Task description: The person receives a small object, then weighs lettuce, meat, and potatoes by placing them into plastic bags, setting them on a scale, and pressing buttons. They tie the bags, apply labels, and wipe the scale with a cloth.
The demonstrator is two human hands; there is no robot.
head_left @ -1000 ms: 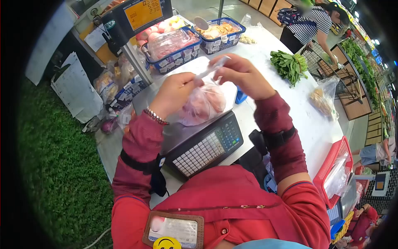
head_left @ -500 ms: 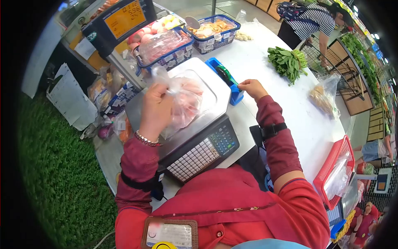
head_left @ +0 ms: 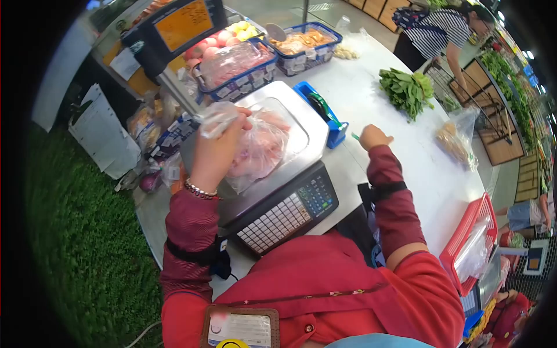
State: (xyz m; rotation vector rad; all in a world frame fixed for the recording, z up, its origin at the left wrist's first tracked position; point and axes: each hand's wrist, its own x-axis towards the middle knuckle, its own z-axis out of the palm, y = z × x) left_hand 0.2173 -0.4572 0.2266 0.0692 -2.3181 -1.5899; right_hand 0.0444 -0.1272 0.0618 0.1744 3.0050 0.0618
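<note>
My left hand [head_left: 223, 148] is closed around the gathered neck of a clear plastic bag of pale pink meat [head_left: 259, 152]. The bag rests on the steel pan of a weighing scale [head_left: 299, 134]. Beside the pan stands a blue tape dispenser [head_left: 336, 134] with a green roll in it. Right of the dispenser, my right hand [head_left: 376, 138] is closed over the white table, pinching a short strip of green tape [head_left: 355, 137]. The strip's end pokes out left of the fingers, apart from the dispenser.
The scale's display [head_left: 184, 24] rises at upper left, its keypad [head_left: 290, 209] toward me. Blue baskets [head_left: 241, 87] of packed food stand behind. Leafy greens [head_left: 406, 91], a bagged item [head_left: 455, 139] and a red basket [head_left: 464, 243] are right. A person in stripes [head_left: 444, 29] bends nearby.
My right hand has moved right, away from the dispenser, with the green strip. My left hand has turned slightly, still gripping the bag neck. The display digits are harder to read.
</note>
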